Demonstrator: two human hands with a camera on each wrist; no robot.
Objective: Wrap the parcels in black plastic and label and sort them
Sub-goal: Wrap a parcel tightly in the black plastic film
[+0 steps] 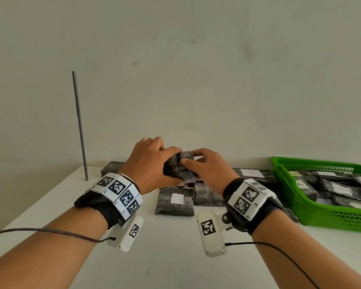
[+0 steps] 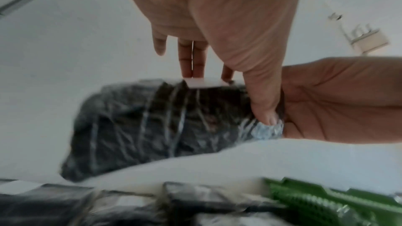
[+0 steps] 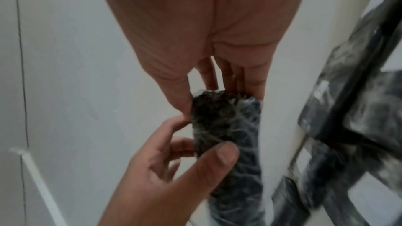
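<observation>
Both hands hold one parcel (image 1: 178, 166) wrapped in crinkled black plastic, lifted above the white table (image 1: 50, 205). My left hand (image 1: 152, 163) grips its left side, thumb in front, fingers behind. My right hand (image 1: 204, 165) grips its right end, thumb across the front. In the left wrist view the parcel (image 2: 152, 126) carries a white label (image 2: 204, 82) at its far edge under the fingers. In the right wrist view the parcel (image 3: 230, 135) stands end-on between both thumbs.
Several wrapped, labelled parcels (image 1: 174, 200) lie on the table under the hands. A green plastic basket (image 1: 304, 207) at the right holds more parcels. A thin metal rod (image 1: 79, 126) stands upright at the back left. The wall runs close behind.
</observation>
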